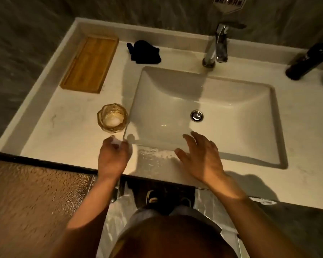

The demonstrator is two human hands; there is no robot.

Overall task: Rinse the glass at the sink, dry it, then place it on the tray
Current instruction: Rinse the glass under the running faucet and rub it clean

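A short faceted glass (112, 117) with a gold rim stands upright on the counter, just left of the white sink (231, 101). My left hand (113, 158) hovers a little below the glass, fingers loosely curled and apart, holding nothing. Over the sink's front edge my right hand (199, 157) is spread flat, palm down, also holding nothing. A wooden tray (90, 63) lies at the back left of the counter. A dark crumpled cloth (145, 52) sits between the tray and the chrome faucet (217, 45).
A dark bottle (309, 60) lies tilted at the back right of the counter. A wet patch (153, 155) glistens on the counter's front strip between my hands. The counter's dark front edge (45, 162) runs below; my shoes and the floor show under it.
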